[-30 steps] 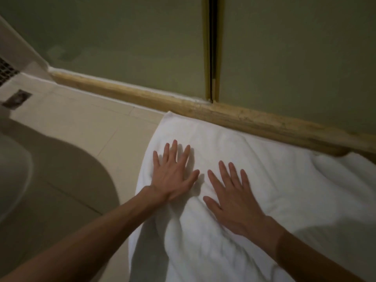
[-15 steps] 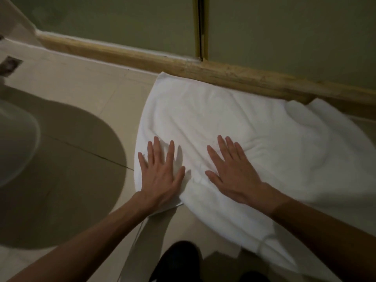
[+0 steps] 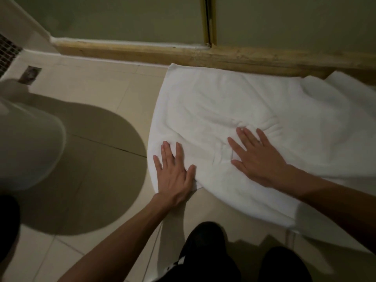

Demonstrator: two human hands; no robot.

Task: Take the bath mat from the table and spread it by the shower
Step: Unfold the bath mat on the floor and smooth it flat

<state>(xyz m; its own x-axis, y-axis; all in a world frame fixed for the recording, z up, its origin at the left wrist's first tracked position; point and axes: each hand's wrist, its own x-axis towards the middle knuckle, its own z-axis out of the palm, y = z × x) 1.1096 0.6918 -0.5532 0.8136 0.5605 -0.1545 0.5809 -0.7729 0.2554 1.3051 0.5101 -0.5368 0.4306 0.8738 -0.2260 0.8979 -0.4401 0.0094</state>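
Bath mat [image 3: 234, 102]: down on the tiled floor [image 3: 101, 94], far edge tight against the shower sill [image 3: 223, 55], well away from any table.
Left hand [image 3: 175, 171]: flat, fingers straight and spread, pressing the near left corner, heel of the palm off on the tile.
Right hand [image 3: 258, 157]: flat too, fingers straight, pressing mid-mat, holding nothing.
Just changed: both hands drawn back from the middle toward the near edge within the last second, and the left side looks smoother for it.
Still rumpled: ridge of folds bunched just ahead of the right hand, far right corner folded up by the sill.
Meaning for the task: placement done, spreading nearly there, probably one more sweep rightward needed.
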